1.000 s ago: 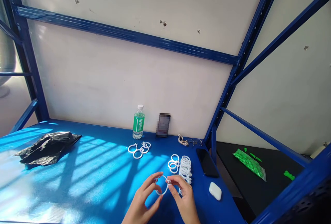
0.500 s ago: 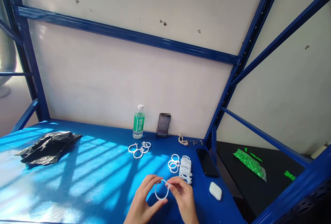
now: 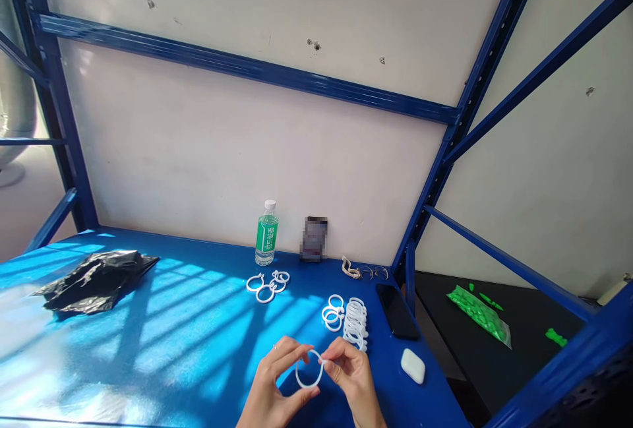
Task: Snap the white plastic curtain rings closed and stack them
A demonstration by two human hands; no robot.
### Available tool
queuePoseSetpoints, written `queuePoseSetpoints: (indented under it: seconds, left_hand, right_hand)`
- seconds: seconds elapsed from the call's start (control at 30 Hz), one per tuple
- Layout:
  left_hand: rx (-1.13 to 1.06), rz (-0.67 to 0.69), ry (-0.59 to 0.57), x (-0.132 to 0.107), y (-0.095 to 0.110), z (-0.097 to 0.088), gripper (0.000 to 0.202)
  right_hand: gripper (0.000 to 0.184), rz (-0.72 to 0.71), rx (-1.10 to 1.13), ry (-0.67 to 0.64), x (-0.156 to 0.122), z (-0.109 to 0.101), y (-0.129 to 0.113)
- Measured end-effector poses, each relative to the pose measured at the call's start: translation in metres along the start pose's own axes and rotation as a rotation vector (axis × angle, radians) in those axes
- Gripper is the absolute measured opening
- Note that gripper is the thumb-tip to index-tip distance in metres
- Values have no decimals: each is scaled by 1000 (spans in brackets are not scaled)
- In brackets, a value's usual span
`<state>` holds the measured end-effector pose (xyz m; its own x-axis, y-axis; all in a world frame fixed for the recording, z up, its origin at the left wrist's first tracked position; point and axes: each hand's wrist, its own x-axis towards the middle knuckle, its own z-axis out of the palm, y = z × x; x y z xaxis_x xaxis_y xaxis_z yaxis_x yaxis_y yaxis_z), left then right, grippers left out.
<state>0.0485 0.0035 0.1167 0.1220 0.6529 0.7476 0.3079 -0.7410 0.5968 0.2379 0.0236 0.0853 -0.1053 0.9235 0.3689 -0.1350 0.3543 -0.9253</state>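
Note:
A white plastic ring (image 3: 299,375) is held upright between both hands above the near part of the blue table. My left hand (image 3: 273,385) grips it with the thumb low and the fingers along the top. At the ring's right side, my right hand (image 3: 352,375) pinches its small joint between thumb and fingertips. Just beyond the right hand lies a row of several white rings (image 3: 355,321), partly hidden by it. Left of that row is a small cluster of white rings (image 3: 332,312). More loose rings (image 3: 266,293) lie farther back, toward the middle.
A water bottle (image 3: 266,238) and a blurred dark upright object (image 3: 313,239) stand by the wall. On the right are a black phone (image 3: 396,310), a white case (image 3: 413,366) and eyeglasses (image 3: 373,273). A black plastic bag (image 3: 96,281) lies left. Blue frame posts (image 3: 430,184) rise beside the table (image 3: 198,349).
The ring has dropped slightly and turned a little between my fingers. Both hands keep their grip on it. The objects on the table stay where they were.

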Motion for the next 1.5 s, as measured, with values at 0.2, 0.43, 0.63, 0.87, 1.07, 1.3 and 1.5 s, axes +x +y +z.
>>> queuePoseSetpoints:
  seconds: [0.2,0.43,0.63,0.87,1.07,1.3,1.5]
  left_hand:
    - [67,-155,-83,-9,-22,5,43]
    - [252,-251,-183,-14,-49,2,43]
    - [606,-323,-119,-9,-91,-21,34]
    - [760,-499,-317,7,-102,-27,44]
    - [737,-472,-346,7,-98,-31,39]
    - [676,-430,-266,1,-89,-33,27]
    - [155,-386,-110,-4,-66,-19,23]
  right_hand:
    - [30,8,-146,-18,2,3,-11]
    - [44,6,-368,174,13,-16,-22]
    - [62,37,-494,456,25,-67,-15]
    - [66,56,-551,517,30,-83,-3]
    - [63,69,-564,515,30,-81,-2]
    - [61,37,-572,520,29,-81,-1]
    - [55,-21,-595,441,24,-63,-13]
